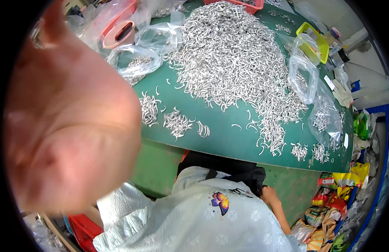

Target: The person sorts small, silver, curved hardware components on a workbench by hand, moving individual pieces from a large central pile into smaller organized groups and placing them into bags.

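Note:
My left hand [76, 122] is raised very close to the camera and fills the left side, blurred. Its palm side shows, but the fingers mostly run out of view, so their pose is hidden. Low beside my lap, my right hand [269, 195] looks closed against the edge of some black cloth [249, 176]; what it holds, if anything, is hidden. In front of me a big heap of small curved silver metal pieces [232, 54] covers much of the green table [219, 145]. Smaller clusters of the same pieces [177, 123] lie along the near edge.
Clear plastic bags [304, 80] with metal pieces lie on both sides of the heap. A pink bowl [119, 35] holds a dark object at back left; a yellow-green basket [314, 42] stands at back right. Colourful packets [325, 201] fill a blue-framed rack [377, 185] at right.

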